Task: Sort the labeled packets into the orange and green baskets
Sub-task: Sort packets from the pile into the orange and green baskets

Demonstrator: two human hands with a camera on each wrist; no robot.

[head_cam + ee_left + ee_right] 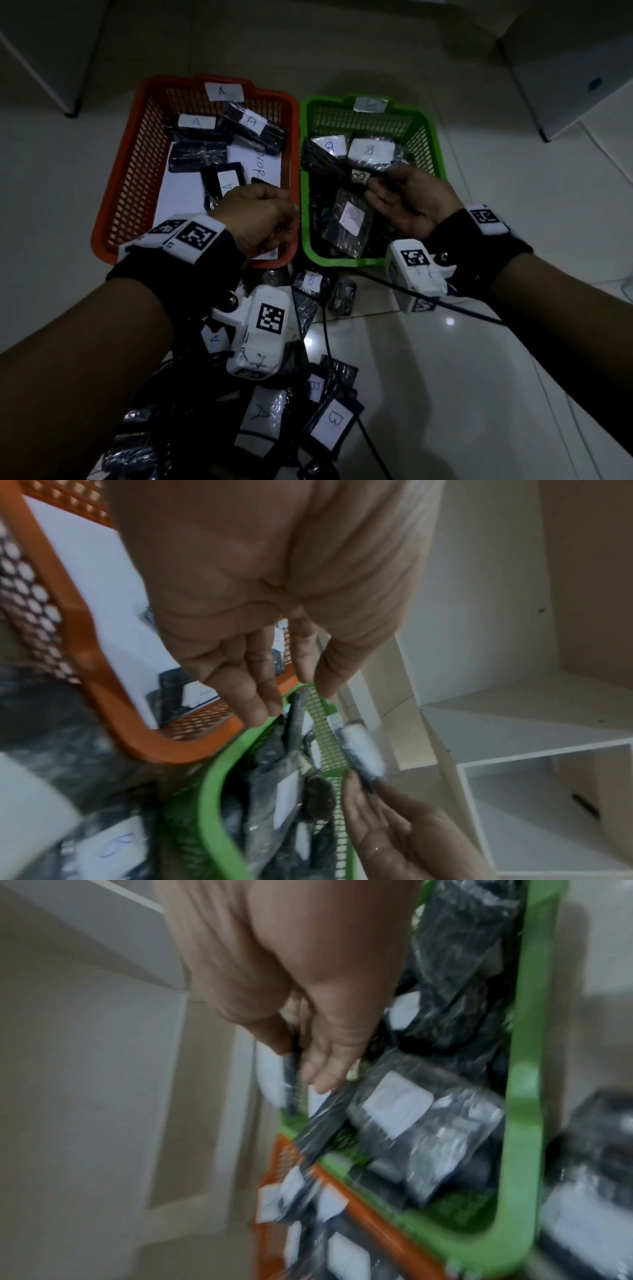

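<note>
The orange basket on the left holds several black packets with white "A" labels. To its right stands the green basket, which holds packets labelled "B". My right hand hovers over the green basket and pinches a black packet with a "B" label between thumb and fingers. That pinched packet also shows in the left wrist view, and its white label in the blurred right wrist view. My left hand hangs over the orange basket's near right corner with relaxed fingers, holding nothing.
A heap of loose packets lies on the tiled floor in front of the baskets, among them one marked "A" and one marked "B". A black cable runs across the floor. White cabinets stand at the back corners.
</note>
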